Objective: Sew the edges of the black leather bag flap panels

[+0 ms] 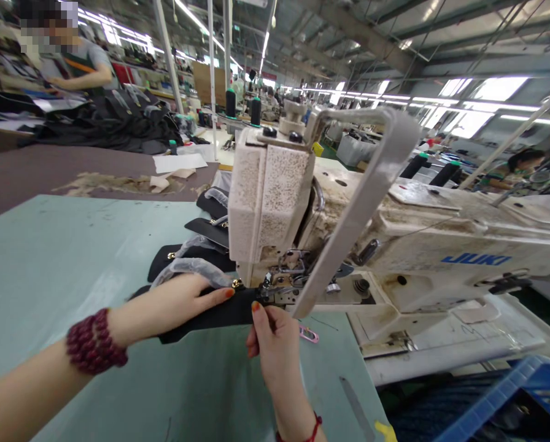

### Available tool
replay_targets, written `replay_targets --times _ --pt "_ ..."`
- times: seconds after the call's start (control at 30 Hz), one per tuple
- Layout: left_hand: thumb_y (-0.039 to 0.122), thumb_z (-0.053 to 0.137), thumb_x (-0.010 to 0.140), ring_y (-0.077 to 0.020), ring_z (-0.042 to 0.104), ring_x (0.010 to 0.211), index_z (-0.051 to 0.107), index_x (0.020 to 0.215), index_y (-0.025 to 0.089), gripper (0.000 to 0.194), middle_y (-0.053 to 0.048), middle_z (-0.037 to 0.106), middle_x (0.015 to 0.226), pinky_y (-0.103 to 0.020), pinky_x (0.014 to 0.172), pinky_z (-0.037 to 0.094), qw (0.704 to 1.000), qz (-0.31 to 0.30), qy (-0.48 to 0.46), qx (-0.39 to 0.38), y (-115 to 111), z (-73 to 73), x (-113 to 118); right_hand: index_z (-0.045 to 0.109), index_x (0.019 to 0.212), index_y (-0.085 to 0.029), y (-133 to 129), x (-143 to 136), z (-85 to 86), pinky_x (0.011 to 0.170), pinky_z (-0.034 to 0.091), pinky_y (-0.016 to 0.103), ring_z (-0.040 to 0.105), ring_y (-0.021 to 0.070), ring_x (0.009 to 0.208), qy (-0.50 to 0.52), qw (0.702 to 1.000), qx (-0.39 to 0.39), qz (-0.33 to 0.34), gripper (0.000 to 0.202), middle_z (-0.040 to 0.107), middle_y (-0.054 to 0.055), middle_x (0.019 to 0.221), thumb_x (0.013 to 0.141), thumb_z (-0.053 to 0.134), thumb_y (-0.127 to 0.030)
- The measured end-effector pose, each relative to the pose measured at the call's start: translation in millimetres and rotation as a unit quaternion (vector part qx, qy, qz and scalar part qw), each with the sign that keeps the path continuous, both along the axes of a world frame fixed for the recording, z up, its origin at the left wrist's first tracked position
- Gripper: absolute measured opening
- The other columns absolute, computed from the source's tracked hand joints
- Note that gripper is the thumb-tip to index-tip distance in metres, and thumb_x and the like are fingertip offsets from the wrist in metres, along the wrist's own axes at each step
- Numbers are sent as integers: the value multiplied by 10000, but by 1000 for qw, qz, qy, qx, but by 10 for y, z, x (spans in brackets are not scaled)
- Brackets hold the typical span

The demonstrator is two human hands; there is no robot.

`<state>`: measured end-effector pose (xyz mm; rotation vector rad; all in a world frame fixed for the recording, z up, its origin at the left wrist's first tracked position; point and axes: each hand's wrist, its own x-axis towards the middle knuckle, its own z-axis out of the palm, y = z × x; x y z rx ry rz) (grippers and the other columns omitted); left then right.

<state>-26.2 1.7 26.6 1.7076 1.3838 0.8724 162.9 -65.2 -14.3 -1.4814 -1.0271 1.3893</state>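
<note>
A flat black bag piece (220,311) lies at the needle area of a worn white sewing machine (275,196). My left hand (187,304) grips it from the left, thumb stretched along its top; the other fingers are mostly hidden. A gold fitting (237,283) shows just past that thumb. Close to the presser foot, my right hand (272,337) pinches the near edge of the same piece, thumb on top and fingers curled. Behind my left hand, several more black bag pieces (208,232) with plastic-wrapped handles and gold fittings lie in an overlapping row.
A light metal bar (348,221) slants down in front of the machine head. Pink thread snips (309,333) lie beside my right hand on the green tabletop (72,258). A blue crate (509,393) stands at lower right. Another person (86,61) works at far left behind dark fabric (118,120).
</note>
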Motion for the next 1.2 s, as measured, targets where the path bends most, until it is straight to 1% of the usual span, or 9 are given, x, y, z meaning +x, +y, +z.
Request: replay_targets --times 0.03,0.1,0.17,0.27,0.37,0.43,0.57,0.8,1.2 --pt "348 785 669 -277 684 724 792 720 284 82 -35 761 724 -304 724 519 998 -34 40 30 -171 -15 13 431 643 -123 1 0 -11 384 302 109 415 39 394 -2 1000 1 -1 665 470 25 513 749 457 -779" --pt "325 713 762 -268 683 830 800 857 301 132 -45 757 796 -291 782 513 990 -20 66 123 -580 -132 70 430 637 -126 -2 6 -29 391 309 109 421 43 402 -13 1000 9 -2 651 466 25 511 772 447 -762" --pt "272 696 790 -238 670 884 780 921 316 162 -53 742 938 -260 792 505 987 -4 -26 158 -959 -338 189 429 622 -126 -11 18 -31 400 313 108 429 44 412 -33 999 27 1 634 462 26 509 800 433 -734" --pt "416 707 801 -164 548 610 721 797 244 173 -27 598 730 -244 561 462 967 38 -246 -58 -1187 -636 470 424 589 -121 -26 36 -15 421 298 103 413 33 416 -68 995 67 11 611 445 23 494 855 410 -672" --pt "554 780 691 -133 445 580 709 815 189 392 -5 521 700 -242 515 406 866 67 -445 -217 -991 -737 714 415 581 -121 -35 45 -13 437 287 113 393 29 420 -96 991 92 8 599 443 23 490 888 401 -634" --pt "527 817 654 -139 432 619 697 689 141 406 -3 493 649 -258 575 415 837 91 -478 -251 -801 -715 772 419 602 -123 -34 48 -30 437 292 122 399 36 425 -95 991 89 5 592 457 24 507 888 410 -641" --pt "515 826 636 -129 358 600 604 488 134 465 27 407 545 -259 582 376 845 124 -427 -296 -639 -655 713 440 643 -118 -47 53 -79 442 306 134 420 47 446 -66 994 83 12 593 471 28 541 871 442 -666" --pt "583 782 621 -118 296 571 552 488 170 492 51 365 521 -244 541 320 876 124 -350 -308 -701 -496 689 535 828 -84 -155 84 -83 479 357 128 449 51 506 12 998 58 -3 563 498 24 614 838 537 -646" --pt "539 842 588 -108 363 561 582 493 162 467 45 444 526 -224 535 377 858 138 -397 -295 -559 -521 697 545 792 -76 -37 16 -52 442 366 117 458 49 451 60 997 34 -39 600 509 28 574 760 589 -673"
